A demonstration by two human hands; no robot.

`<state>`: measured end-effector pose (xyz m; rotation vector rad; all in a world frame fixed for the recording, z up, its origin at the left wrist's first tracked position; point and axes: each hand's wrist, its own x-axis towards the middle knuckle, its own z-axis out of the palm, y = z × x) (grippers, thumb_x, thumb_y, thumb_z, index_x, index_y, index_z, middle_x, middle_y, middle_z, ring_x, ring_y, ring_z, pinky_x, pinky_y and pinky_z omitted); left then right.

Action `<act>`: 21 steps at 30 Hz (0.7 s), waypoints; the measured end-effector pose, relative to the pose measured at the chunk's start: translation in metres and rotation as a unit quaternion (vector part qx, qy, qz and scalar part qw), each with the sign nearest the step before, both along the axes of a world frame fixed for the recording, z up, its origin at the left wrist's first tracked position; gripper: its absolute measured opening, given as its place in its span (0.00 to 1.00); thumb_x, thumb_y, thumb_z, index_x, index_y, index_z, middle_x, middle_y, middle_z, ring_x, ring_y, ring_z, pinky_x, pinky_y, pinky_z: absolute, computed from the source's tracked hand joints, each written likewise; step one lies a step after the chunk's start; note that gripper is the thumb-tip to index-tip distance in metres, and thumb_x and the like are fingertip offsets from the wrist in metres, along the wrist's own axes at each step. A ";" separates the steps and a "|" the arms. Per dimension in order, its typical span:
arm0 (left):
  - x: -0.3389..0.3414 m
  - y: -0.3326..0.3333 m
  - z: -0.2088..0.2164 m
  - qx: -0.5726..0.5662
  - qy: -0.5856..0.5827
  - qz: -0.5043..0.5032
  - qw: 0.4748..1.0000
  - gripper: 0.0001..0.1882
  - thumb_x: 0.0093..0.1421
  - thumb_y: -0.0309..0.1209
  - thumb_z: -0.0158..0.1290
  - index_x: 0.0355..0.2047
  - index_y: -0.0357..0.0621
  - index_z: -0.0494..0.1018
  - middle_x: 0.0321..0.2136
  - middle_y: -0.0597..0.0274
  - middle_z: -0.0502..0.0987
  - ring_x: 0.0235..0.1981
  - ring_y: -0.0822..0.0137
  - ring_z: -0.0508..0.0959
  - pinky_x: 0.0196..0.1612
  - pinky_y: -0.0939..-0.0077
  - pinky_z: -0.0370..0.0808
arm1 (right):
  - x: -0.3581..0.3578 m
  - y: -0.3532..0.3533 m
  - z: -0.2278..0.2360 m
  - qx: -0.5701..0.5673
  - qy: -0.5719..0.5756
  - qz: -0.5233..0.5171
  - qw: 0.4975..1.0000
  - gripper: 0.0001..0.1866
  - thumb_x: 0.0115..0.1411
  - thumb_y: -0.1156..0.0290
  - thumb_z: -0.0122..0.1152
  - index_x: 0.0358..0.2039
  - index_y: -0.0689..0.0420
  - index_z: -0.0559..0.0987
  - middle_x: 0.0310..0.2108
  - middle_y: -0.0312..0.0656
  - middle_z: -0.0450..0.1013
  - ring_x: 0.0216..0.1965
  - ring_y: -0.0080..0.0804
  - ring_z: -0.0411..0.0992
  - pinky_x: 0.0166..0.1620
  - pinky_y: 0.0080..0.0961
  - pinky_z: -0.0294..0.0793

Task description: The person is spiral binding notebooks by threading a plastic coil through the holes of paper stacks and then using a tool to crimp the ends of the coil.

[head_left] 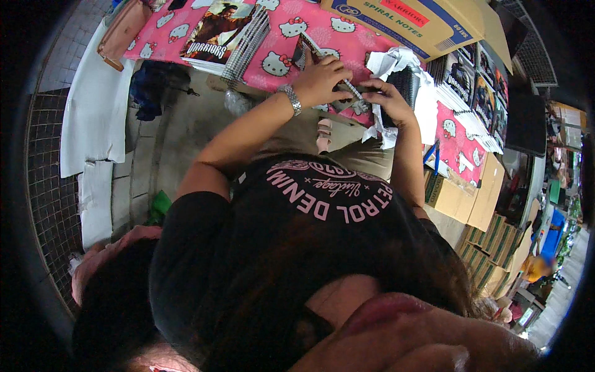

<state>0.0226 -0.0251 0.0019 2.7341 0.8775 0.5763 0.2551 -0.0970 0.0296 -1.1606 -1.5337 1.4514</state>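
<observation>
A spiral notebook [354, 91] stands tilted, nearly edge-on, over the front edge of the pink-covered table. My left hand [319, 82] is closed around it, with the fingers over its upper side and a watch on the wrist. At the notebook's right end, the fingers of my right hand [392, 102] pinch near the wire spiral; the exact fingertip contact is partly hidden. Just right of that hand, a bundle of black binding coils [404, 87] lies in crumpled white paper [396, 57].
A stack of spiral notebooks [217, 31] lies at the table's left. More notebooks [460, 80] are piled at the right. An open cardboard carton [403, 18] stands at the back. Pink patterned cloth [277, 56] covers the table. A brown pouch [123, 34] sits at the far left.
</observation>
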 end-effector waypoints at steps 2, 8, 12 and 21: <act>-0.001 -0.003 0.003 -0.005 0.014 0.001 1.000 0.27 0.53 0.57 0.53 0.47 0.56 0.71 0.47 0.66 0.71 0.58 0.61 0.64 0.54 0.17 0.43 | -0.004 -0.001 0.007 -0.019 0.086 -0.042 0.995 0.24 0.50 0.65 0.60 0.46 0.65 0.76 0.46 0.43 0.72 0.48 0.33 0.68 0.54 0.28 0.63; -0.003 0.000 -0.004 0.001 -0.054 0.013 0.998 0.26 0.49 0.55 0.58 0.40 0.52 0.71 0.45 0.66 0.71 0.56 0.61 0.65 0.57 0.22 0.40 | -0.014 0.011 0.019 0.013 -0.083 -0.018 0.996 0.26 0.49 0.63 0.60 0.47 0.65 0.75 0.48 0.45 0.71 0.51 0.35 0.67 0.57 0.29 0.60; -0.005 -0.003 0.001 -0.019 -0.034 0.026 0.999 0.27 0.46 0.54 0.61 0.40 0.52 0.72 0.46 0.66 0.69 0.57 0.62 0.63 0.57 0.24 0.43 | -0.008 0.012 0.012 -0.037 0.087 0.039 0.995 0.27 0.50 0.64 0.59 0.49 0.65 0.74 0.48 0.45 0.71 0.53 0.34 0.66 0.57 0.28 0.60; -0.029 0.032 0.007 -0.012 -0.025 0.035 0.999 0.26 0.45 0.49 0.63 0.42 0.55 0.71 0.44 0.68 0.68 0.56 0.61 0.63 0.55 0.29 0.52 | -0.024 0.038 0.019 -0.051 0.042 -0.003 0.998 0.23 0.52 0.72 0.59 0.51 0.60 0.74 0.48 0.41 0.71 0.52 0.28 0.66 0.56 0.26 0.61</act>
